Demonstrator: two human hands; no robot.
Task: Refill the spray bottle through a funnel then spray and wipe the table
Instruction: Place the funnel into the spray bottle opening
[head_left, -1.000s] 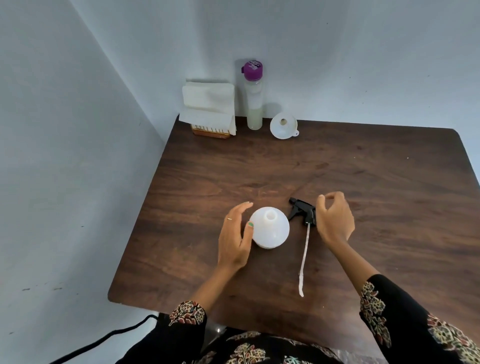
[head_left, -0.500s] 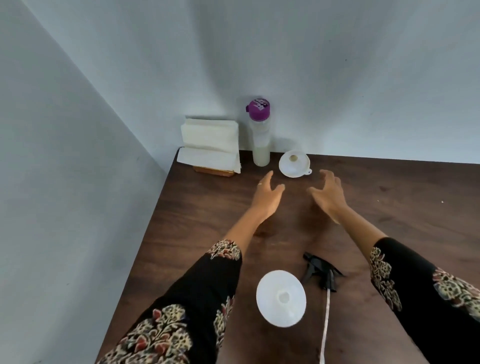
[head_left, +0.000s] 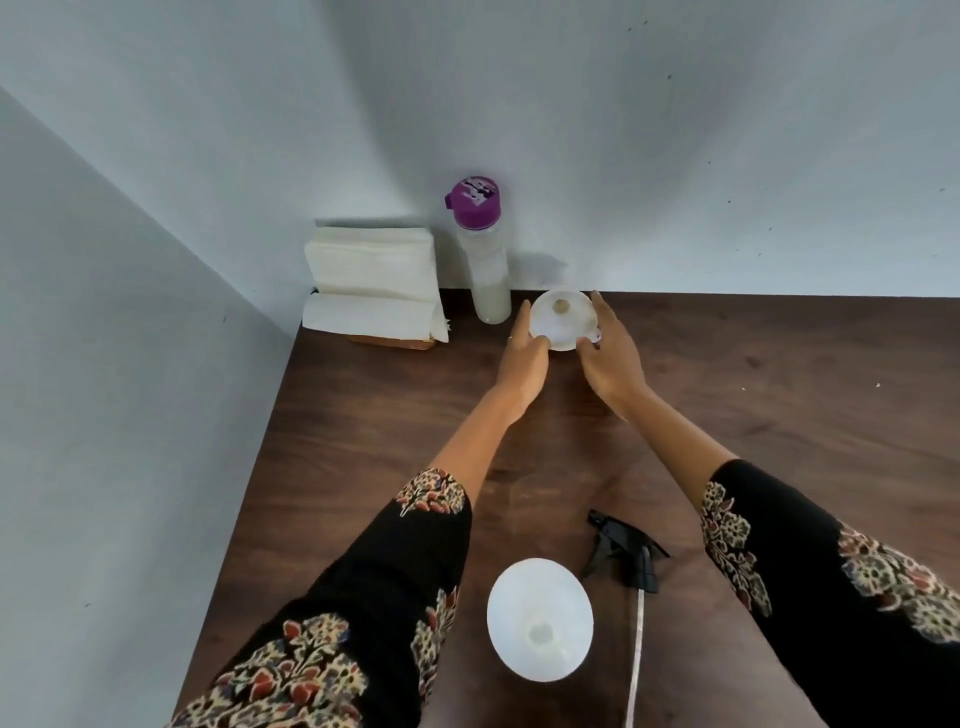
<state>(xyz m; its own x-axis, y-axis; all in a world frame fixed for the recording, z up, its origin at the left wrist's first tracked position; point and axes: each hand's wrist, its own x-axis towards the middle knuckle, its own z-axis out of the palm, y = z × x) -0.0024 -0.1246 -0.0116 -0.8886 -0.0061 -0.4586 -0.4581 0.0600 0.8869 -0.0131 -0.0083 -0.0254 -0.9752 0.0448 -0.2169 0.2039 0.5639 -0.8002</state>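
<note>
Funnel (head_left: 561, 319), white: far edge of my table (head_left: 753, 405), by the wall. My left hand (head_left: 524, 358) and right hand (head_left: 610, 358) cup its rim from either side, fingers curved against it. Refill bottle (head_left: 483, 260), purple cap: upright, just left of the funnel. Spray bottle (head_left: 540, 618), uncapped: near edge. Black trigger head (head_left: 626, 553) with tube: lying just right of it.

Dark wood table (head_left: 753, 415): funnel (head_left: 561, 318), refill bottle (head_left: 485, 260), tissues (head_left: 371, 283), spray bottle (head_left: 540, 618), sprayer head (head_left: 628, 556).
</note>
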